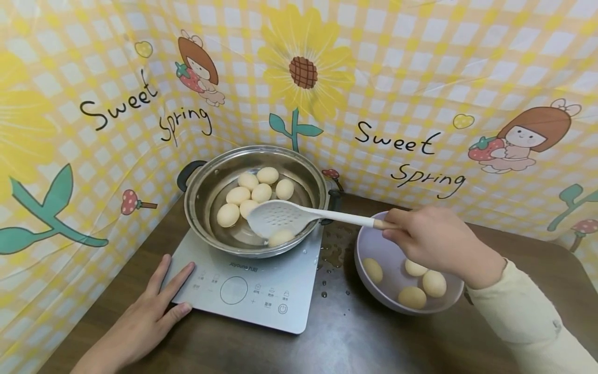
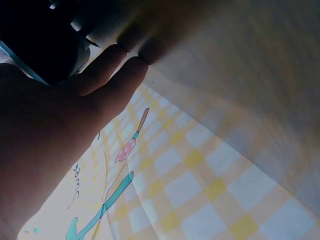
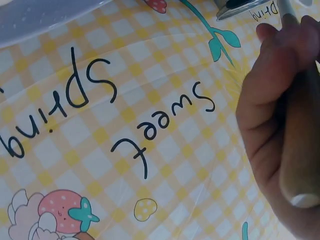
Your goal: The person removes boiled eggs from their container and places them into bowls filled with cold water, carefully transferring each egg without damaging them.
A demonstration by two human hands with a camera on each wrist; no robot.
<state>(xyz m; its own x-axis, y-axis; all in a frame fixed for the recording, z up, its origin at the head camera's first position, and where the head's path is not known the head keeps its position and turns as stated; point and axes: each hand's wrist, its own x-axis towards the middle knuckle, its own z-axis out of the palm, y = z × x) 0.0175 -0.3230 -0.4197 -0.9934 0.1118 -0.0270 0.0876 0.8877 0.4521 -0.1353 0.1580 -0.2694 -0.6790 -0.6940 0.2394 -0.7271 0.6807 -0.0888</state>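
Note:
In the head view my right hand (image 1: pixel 436 244) grips the wooden handle of a white slotted spoon (image 1: pixel 277 218). The right wrist view shows fingers curled round that handle (image 3: pixel 301 150). The spoon's perforated head is inside a steel pot (image 1: pixel 196 221), over several pale eggs (image 1: pixel 238 196). One egg (image 1: pixel 282 238) lies at the head's near edge; whether it touches the spoon I cannot tell. My left hand (image 1: pixel 145 317) has its fingers spread at the left edge of a white induction cooker (image 1: pixel 289 317), under the pot. In the left wrist view that hand (image 2: pixel 65 105) is dark.
A lavender bowl (image 1: pixel 369 234) with several eggs (image 1: pixel 412 297) stands right of the cooker, below my right forearm. Water drops (image 1: pixel 333 254) lie on the dark table (image 1: pixel 355 343) between them. A yellow checked cloth (image 1: pixel 397 78) walls the back and left.

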